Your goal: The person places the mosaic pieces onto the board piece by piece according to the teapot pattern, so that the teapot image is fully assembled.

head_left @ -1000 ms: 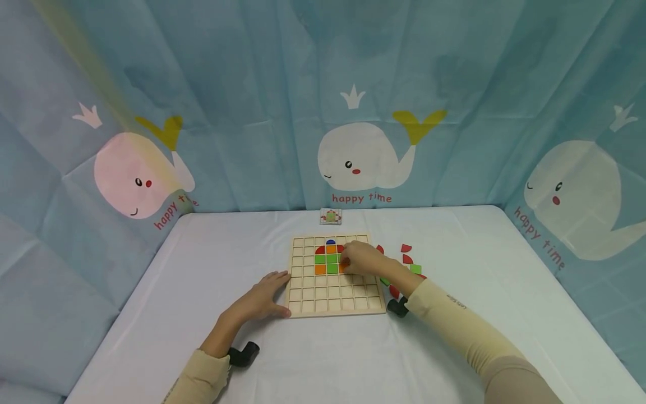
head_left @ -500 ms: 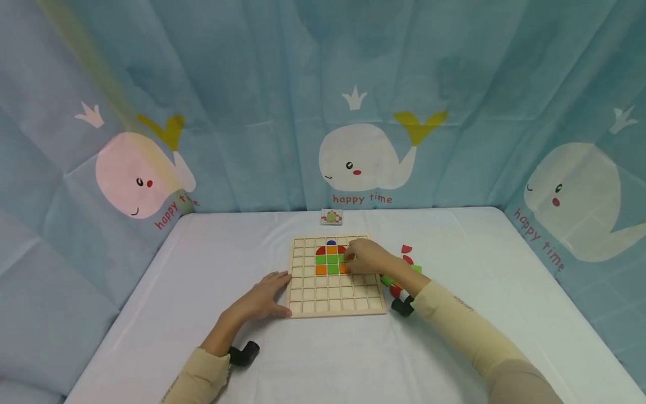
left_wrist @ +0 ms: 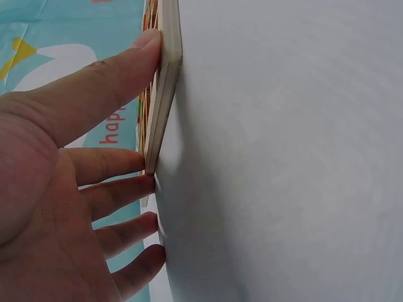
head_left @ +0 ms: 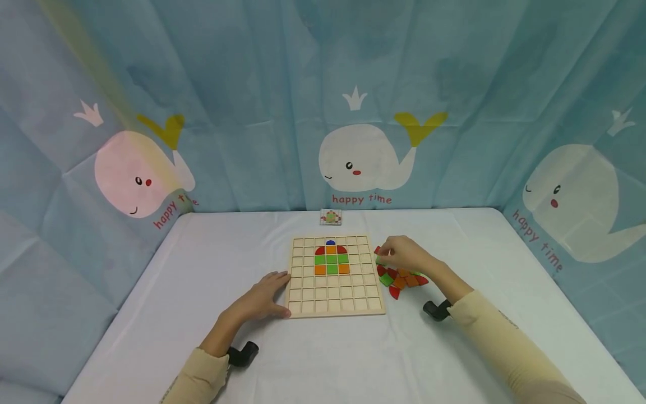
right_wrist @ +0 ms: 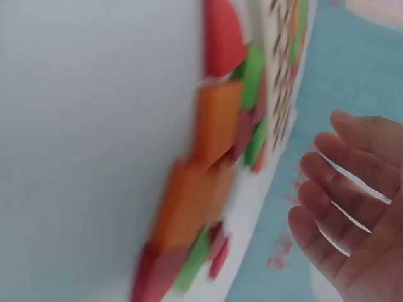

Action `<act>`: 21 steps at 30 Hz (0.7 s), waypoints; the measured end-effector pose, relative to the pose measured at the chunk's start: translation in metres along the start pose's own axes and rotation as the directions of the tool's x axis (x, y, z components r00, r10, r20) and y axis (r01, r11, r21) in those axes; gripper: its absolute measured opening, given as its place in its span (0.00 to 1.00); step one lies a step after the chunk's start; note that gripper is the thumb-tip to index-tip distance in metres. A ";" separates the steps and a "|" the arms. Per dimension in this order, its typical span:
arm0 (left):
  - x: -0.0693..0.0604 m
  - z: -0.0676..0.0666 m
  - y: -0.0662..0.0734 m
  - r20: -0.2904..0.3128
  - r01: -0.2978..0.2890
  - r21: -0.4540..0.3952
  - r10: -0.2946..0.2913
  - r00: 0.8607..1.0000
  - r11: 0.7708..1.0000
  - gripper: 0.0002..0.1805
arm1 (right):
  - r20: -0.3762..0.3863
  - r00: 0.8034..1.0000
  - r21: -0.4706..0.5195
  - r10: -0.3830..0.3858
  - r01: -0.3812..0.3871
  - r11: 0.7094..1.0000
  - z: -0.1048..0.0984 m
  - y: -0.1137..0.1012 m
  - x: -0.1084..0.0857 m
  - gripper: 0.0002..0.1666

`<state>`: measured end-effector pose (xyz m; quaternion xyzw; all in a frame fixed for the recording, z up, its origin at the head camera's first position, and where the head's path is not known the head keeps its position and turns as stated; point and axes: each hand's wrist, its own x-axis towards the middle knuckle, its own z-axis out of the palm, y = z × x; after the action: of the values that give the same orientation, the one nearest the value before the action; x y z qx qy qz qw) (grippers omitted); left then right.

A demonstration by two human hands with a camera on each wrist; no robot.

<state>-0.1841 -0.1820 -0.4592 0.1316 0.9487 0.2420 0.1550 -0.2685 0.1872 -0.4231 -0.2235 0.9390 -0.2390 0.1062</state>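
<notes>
A wooden grid board lies on the white table with green, orange, red and blue tiles set in its upper middle cells. My left hand rests at the board's left side, its thumb on the rim near the front corner. In the left wrist view its extended fingers touch the board's edge and the cloth. My right hand is over the loose tiles right of the board. The right wrist view shows its fingers relaxed and spread, holding nothing, above the orange tile.
A small pattern card lies behind the board. Black wrist mounts show at both wrists. A blue whale-print curtain stands around the table's back and sides.
My right hand has moved right, off the board to the loose tiles, uncovering the right side of the tile pattern. The left hand stays in place.
</notes>
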 end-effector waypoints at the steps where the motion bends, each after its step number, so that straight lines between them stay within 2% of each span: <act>1: 0.000 0.000 0.000 0.000 -0.002 -0.001 0.002 1.000 1.000 0.51 | -0.002 1.000 -0.002 0.024 -0.024 1.000 0.000 0.005 -0.003 0.13; 6: 0.000 0.001 -0.002 0.002 -0.003 0.001 0.003 1.000 1.000 0.51 | -0.009 0.994 -0.038 0.112 -0.112 0.993 -0.001 0.029 -0.015 0.12; 12: -0.001 0.001 0.000 0.009 0.007 -0.014 -0.007 1.000 1.000 0.51 | 0.017 0.975 -0.064 0.220 -0.218 0.974 -0.003 0.047 -0.028 0.12; 16: -0.002 0.000 0.001 0.010 0.003 -0.007 -0.003 1.000 1.000 0.51 | 0.028 0.967 -0.077 0.252 -0.249 0.965 -0.006 0.054 -0.034 0.16; 21: -0.001 -0.002 0.001 0.012 -0.010 -0.005 0.010 1.000 1.000 0.50 | 0.026 0.963 -0.067 0.267 -0.264 0.962 -0.008 0.060 -0.036 0.15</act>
<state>-0.1836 -0.1817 -0.4569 0.1373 0.9466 0.2443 0.1596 -0.2615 0.2541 -0.4425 -0.1030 0.9654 -0.1891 0.1468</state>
